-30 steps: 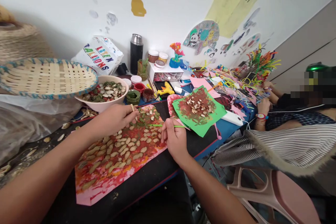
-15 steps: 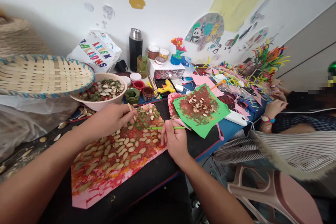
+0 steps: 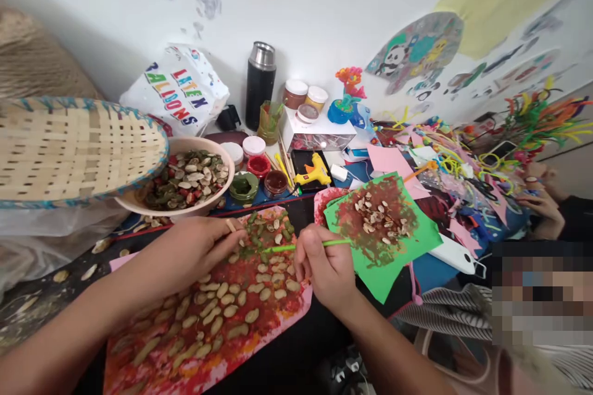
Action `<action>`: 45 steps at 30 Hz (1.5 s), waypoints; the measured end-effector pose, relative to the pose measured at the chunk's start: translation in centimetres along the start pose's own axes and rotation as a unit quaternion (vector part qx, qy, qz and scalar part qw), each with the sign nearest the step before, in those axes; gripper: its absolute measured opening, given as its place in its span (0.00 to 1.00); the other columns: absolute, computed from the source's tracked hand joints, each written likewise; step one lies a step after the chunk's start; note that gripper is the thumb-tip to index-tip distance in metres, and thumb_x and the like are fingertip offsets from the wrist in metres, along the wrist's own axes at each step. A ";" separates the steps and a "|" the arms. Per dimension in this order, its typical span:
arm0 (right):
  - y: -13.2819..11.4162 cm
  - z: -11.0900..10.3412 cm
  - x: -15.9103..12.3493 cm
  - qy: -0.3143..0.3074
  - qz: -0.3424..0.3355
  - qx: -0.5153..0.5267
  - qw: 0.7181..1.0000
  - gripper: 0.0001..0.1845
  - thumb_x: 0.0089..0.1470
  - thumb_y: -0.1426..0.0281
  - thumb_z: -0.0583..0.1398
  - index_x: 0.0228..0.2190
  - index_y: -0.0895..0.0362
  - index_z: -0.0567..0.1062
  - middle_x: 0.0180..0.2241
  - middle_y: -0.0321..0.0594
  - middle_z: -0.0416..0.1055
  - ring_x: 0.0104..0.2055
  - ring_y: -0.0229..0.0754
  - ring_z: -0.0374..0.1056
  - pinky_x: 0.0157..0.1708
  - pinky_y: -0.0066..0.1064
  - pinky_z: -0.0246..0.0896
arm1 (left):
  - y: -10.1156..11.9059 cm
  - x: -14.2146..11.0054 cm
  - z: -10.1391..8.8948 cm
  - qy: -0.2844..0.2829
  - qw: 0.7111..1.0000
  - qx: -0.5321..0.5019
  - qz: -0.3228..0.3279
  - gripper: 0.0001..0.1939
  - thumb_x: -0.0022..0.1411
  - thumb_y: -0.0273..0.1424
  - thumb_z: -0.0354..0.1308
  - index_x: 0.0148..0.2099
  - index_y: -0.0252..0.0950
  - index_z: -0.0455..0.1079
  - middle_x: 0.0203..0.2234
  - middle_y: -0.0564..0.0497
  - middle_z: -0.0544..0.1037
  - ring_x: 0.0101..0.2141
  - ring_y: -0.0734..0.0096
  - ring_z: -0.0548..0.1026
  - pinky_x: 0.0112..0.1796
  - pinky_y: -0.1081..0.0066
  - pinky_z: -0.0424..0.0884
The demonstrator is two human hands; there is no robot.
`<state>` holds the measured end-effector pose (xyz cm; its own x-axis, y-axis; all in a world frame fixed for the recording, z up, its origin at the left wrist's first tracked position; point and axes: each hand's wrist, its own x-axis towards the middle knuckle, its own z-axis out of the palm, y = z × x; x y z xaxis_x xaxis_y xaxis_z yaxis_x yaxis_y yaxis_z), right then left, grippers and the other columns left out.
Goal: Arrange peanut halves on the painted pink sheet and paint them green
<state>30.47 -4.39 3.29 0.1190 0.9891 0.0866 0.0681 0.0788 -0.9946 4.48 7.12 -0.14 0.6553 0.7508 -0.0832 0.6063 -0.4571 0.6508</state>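
Observation:
A pink sheet [image 3: 306,299], smeared with red, orange and green paint, lies under both hands. Rows of peanut shells [image 3: 227,299] cover it, some painted green near the top. My left hand [image 3: 199,253] is closed around a short light wooden stick [image 3: 231,226] over the sheet's upper part; the stick's lower end is hidden. In my right hand [image 3: 327,265] is a thin green paintbrush [image 3: 282,248], pinched between thumb and fingers. Its tip points left, at the green-painted patch. Beside that hand, a green sheet [image 3: 382,287] carries brown paint and broken shell pieces [image 3: 373,213].
Behind the sheet stand open jars of green paint [image 3: 243,185], red paint [image 3: 258,164] and brown paint [image 3: 277,182]. A bowl of shells [image 3: 222,188] sits left, under a woven basket [image 3: 83,148]. A yellow glue gun [image 3: 315,170] lies behind. Another person's hand [image 3: 540,203] is far right.
The camera view has shifted closer and to the left. The brush tip sits a little lower, by the green-painted shells. Both hands keep their holds.

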 end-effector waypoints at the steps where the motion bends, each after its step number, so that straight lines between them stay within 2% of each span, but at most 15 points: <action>1: -0.1 0.1 0.2 0.002 -0.001 0.002 1.000 0.43 0.79 0.31 0.62 0.25 0.50 0.75 0.16 0.30 0.64 0.17 0.38 0.64 0.21 0.30 0.57 | 0.2 0.0 -0.3 -0.005 1.000 0.000 0.005 0.33 0.83 0.60 0.50 0.36 0.47 0.83 0.35 0.45 0.91 0.35 0.54 0.86 0.44 0.62 0.82; 6: 0.7 0.7 -0.7 0.025 0.003 0.027 0.999 0.44 0.74 0.27 0.64 0.24 0.50 0.73 0.15 0.29 0.61 0.15 0.38 0.62 0.18 0.29 0.56 | 1.6 0.0 -1.8 -0.016 0.999 0.013 0.036 0.31 0.84 0.57 0.51 0.38 0.45 0.84 0.31 0.46 0.88 0.32 0.58 0.84 0.41 0.64 0.79; 11: 2.6 0.9 -2.9 0.069 0.023 0.061 0.995 0.44 0.71 0.25 0.66 0.24 0.50 0.72 0.15 0.26 0.58 0.14 0.37 0.63 0.17 0.28 0.58 | 2.0 -0.7 -3.0 0.005 0.998 0.037 0.049 0.31 0.84 0.58 0.50 0.41 0.45 0.85 0.31 0.47 0.88 0.34 0.57 0.84 0.40 0.64 0.77; 15: 3.3 0.9 -4.3 0.073 0.028 0.053 0.996 0.44 0.70 0.25 0.66 0.24 0.50 0.72 0.15 0.27 0.60 0.15 0.36 0.63 0.18 0.27 0.57 | 2.3 -0.8 -3.5 -0.039 0.994 0.084 0.051 0.29 0.83 0.55 0.52 0.37 0.45 0.82 0.31 0.47 0.87 0.31 0.59 0.83 0.37 0.64 0.73; 20: 2.7 0.9 -3.8 0.085 0.010 0.056 0.995 0.44 0.70 0.24 0.65 0.27 0.50 0.73 0.15 0.27 0.62 0.15 0.37 0.63 0.18 0.27 0.59 | 2.7 -0.4 -3.6 -0.069 0.993 0.089 0.037 0.28 0.82 0.53 0.48 0.36 0.45 0.78 0.30 0.49 0.87 0.31 0.58 0.83 0.36 0.62 0.70; 26: 3.7 2.3 -2.6 0.080 0.012 0.048 0.996 0.44 0.68 0.23 0.65 0.27 0.50 0.74 0.15 0.27 0.64 0.15 0.36 0.64 0.18 0.27 0.57 | 1.9 -0.4 -3.9 -0.043 0.997 0.046 0.048 0.31 0.81 0.59 0.48 0.39 0.46 0.82 0.36 0.49 0.91 0.35 0.58 0.85 0.41 0.63 0.74; 29: 4.4 2.6 -2.5 0.072 0.017 0.043 0.996 0.45 0.67 0.22 0.65 0.27 0.50 0.74 0.15 0.26 0.62 0.15 0.36 0.63 0.18 0.27 0.56 | 1.8 -0.2 -3.9 -0.043 0.996 0.057 0.050 0.31 0.81 0.58 0.48 0.37 0.46 0.81 0.34 0.49 0.90 0.34 0.59 0.84 0.40 0.63 0.73; 33: 4.5 2.3 -2.6 0.080 0.016 0.049 0.996 0.44 0.67 0.22 0.65 0.27 0.49 0.73 0.15 0.25 0.60 0.15 0.36 0.62 0.17 0.27 0.56 | 1.9 0.1 -3.7 -0.045 0.996 0.067 0.043 0.31 0.81 0.58 0.47 0.35 0.45 0.78 0.30 0.49 0.87 0.31 0.58 0.82 0.38 0.62 0.72; 40: 4.6 2.8 -3.5 0.062 0.014 0.023 0.998 0.45 0.69 0.22 0.62 0.27 0.50 0.73 0.15 0.27 0.62 0.15 0.37 0.65 0.19 0.28 0.58 | 2.4 0.2 -3.7 -0.056 0.996 0.071 0.022 0.33 0.79 0.59 0.44 0.36 0.46 0.80 0.31 0.48 0.88 0.33 0.56 0.83 0.41 0.62 0.74; 45: 4.4 2.9 -4.0 0.076 0.008 0.019 0.997 0.45 0.70 0.21 0.62 0.27 0.49 0.71 0.15 0.27 0.61 0.15 0.37 0.63 0.18 0.28 0.56 | 2.4 0.2 -3.7 -0.056 0.996 0.074 0.014 0.32 0.78 0.60 0.44 0.36 0.46 0.79 0.31 0.48 0.88 0.34 0.55 0.85 0.40 0.62 0.74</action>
<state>27.42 -7.66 -1.63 0.2686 0.9603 0.0750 0.0286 0.0699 -0.9971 4.43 7.91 4.18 0.7143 0.6824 -0.1550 0.6409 -0.5491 0.5364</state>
